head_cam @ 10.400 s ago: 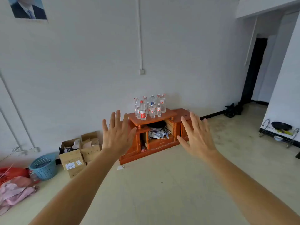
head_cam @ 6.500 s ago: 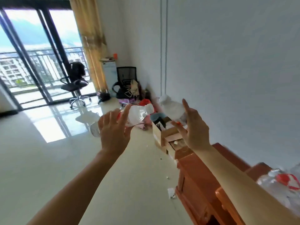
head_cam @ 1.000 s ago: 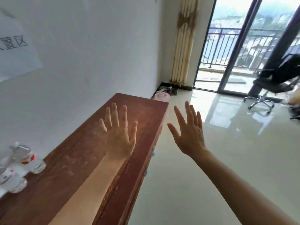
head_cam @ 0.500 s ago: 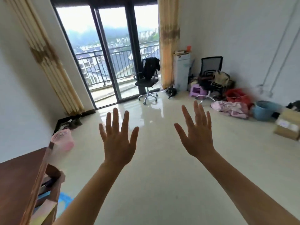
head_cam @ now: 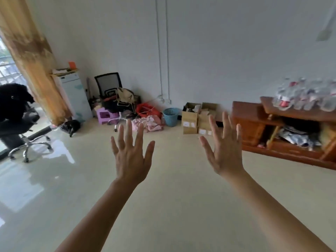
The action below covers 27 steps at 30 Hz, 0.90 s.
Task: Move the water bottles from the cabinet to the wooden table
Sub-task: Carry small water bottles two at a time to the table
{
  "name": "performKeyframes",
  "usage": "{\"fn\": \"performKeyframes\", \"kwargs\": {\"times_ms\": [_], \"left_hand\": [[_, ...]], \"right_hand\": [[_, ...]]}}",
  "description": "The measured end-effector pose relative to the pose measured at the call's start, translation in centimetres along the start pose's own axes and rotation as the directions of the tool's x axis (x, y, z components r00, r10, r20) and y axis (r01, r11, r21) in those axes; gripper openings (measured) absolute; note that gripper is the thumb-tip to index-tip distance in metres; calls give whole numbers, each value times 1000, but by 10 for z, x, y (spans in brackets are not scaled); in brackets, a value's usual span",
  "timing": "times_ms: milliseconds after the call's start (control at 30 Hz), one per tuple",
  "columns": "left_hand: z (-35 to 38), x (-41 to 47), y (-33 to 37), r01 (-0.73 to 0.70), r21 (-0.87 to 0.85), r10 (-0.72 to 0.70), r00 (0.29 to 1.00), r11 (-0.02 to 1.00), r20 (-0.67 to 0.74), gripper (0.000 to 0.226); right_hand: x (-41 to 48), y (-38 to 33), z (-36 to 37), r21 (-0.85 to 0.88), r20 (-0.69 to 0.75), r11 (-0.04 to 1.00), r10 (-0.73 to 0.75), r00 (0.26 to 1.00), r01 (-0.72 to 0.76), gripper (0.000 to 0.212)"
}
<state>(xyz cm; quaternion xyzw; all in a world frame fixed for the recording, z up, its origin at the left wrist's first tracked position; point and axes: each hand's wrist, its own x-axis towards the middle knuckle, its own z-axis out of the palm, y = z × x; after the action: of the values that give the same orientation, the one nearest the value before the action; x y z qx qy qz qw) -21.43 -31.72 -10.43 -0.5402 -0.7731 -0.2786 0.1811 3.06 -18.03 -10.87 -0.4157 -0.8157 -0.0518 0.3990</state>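
Several clear water bottles (head_cam: 307,96) with red labels stand blurred on top of the orange-brown wooden cabinet (head_cam: 254,122) at the right, against the white wall. My left hand (head_cam: 131,157) and my right hand (head_cam: 225,151) are raised in front of me, fingers spread, holding nothing. Both hands are well short of the cabinet, with my right hand nearer to it. The wooden table is out of view.
Cardboard boxes (head_cam: 198,118), a blue basket (head_cam: 170,117) and a heap of pink clothes (head_cam: 147,122) lie along the wall left of the cabinet. Office chairs (head_cam: 18,124), a purple stool (head_cam: 104,115) and a curtain (head_cam: 31,57) are at the left. Bare tiled floor lies ahead.
The view has swung right from the balcony door to the wall with the cabinet and its bottles. Both hands stay raised and empty; the wooden table has left the view.
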Motion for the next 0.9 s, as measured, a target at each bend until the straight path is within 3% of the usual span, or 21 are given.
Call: {"fn": "performKeyframes", "kwargs": {"times_ms": [200, 433, 600, 900], "left_hand": [[115, 92, 136, -274, -237, 306, 946, 932, 111, 68], [235, 140, 311, -434, -407, 527, 838, 804, 146, 72], [303, 201, 423, -450, -438, 551, 825, 778, 130, 71], [402, 316, 530, -405, -387, 485, 864, 829, 134, 71]], "right_hand": [[-11, 147, -45, -270, -111, 911, 292, 950, -312, 69], [-20, 314, -78, -388, -276, 768, 430, 860, -509, 69], [24, 443, -80, -373, -296, 733, 487, 822, -569, 69], [140, 608, -48, -382, -234, 785, 429, 872, -488, 71]]}}
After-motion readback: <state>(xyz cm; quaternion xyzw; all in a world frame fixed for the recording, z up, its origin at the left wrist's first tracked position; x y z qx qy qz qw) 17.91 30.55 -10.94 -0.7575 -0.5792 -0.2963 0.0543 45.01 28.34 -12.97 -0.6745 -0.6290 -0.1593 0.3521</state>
